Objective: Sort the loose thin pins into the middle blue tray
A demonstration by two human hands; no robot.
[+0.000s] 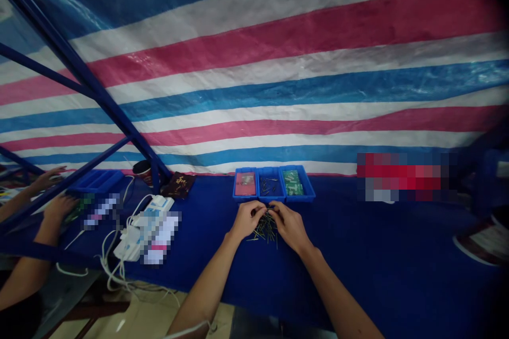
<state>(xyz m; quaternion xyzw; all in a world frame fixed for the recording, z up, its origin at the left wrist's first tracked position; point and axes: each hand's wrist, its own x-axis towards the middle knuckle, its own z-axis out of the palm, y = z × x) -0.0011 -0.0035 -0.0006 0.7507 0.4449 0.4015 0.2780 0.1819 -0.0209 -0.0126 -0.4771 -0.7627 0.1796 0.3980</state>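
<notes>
Both hands meet above a loose pile of thin metallic pieces (265, 229) on the blue table. My left hand (247, 219) has its thumb and fingertips pressed together at the pile's upper left. Facing it, my right hand (289, 224) pinches at the upper right. What lies between the fingertips is too small to name. Just beyond the hands sit three joined blue bins: the left bin (245, 183) has a pink bottom and small pieces, the middle bin (271, 184) holds several thin dark pieces, and the right bin (293, 182) holds green-and-white items.
White power strips (145, 228) with tangled cables lie to the left, near a dark cup (143, 170) and a brown packet (178, 185). Another person's hands are at far left, behind a blue metal frame (97, 96). A striped sheet (254, 74) hangs behind the table (358, 254).
</notes>
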